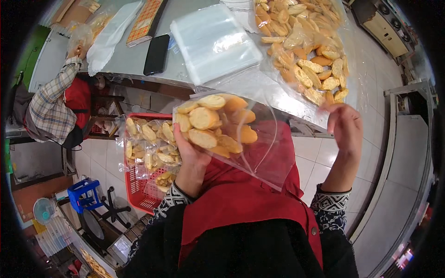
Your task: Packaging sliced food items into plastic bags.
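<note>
My left hand (193, 156) holds a clear plastic bag (266, 160) from below, with several toasted bread slices (204, 118) inside. The bag lies tilted above my lap, and its bread-free part points to the lower right. My right hand (344, 121) is raised at the table's right edge, fingers curled and slightly blurred, beside a pile of loose bread slices (313, 73) on clear plastic. Whether its fingertips touch a slice I cannot tell. A stack of flat clear plastic bags (217, 43) lies on the metal table (135, 62), left of the pile.
A red plastic basket (139, 194) with several filled bags (149, 135) stands at my left. On the table lie a black smartphone (156, 55), a checkered box (144, 24) and white scalloped paper (107, 41). Another person (55, 104) works at the far left, a hand on plastic bags.
</note>
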`<state>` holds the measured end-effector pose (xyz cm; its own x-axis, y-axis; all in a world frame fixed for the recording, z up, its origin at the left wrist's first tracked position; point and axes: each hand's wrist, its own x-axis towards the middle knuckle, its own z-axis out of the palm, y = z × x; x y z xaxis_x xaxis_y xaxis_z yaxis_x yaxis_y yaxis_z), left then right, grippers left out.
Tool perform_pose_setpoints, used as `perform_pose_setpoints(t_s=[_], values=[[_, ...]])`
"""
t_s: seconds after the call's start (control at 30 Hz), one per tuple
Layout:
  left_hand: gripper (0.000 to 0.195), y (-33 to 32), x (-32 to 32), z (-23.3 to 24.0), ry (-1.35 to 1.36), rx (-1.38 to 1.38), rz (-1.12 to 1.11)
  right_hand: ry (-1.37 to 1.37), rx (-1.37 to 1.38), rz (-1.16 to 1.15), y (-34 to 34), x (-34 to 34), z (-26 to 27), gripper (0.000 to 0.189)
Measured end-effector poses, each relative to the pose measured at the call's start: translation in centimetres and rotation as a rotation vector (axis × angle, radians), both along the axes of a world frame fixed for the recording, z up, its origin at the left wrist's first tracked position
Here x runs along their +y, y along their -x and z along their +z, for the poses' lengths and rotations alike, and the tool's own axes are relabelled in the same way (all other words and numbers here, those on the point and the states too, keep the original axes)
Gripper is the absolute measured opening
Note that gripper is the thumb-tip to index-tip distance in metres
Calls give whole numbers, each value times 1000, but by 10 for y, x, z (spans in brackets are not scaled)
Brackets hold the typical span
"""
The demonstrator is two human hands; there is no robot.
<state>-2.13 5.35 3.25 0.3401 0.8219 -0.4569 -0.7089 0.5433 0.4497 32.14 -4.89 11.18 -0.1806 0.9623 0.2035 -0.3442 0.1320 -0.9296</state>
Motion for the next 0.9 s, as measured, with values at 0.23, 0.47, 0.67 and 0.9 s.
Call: perform_pose_setpoints(t_s=[0.23, 0.47, 0.67, 0.9], values=[[68, 10, -9, 5, 113, 61, 85, 242, -560, -735, 25, 2, -3, 28], [69, 10, -5, -2, -81, 99, 118, -191, -959, -69, 99, 29, 27, 27], [65, 6, -3, 0, -66, 195, 159, -357, -1389, 212, 139, 37, -9, 27], [67, 13, -9, -2, -35, 217, 98, -553, -1542, 229, 153, 39, -31, 25]])
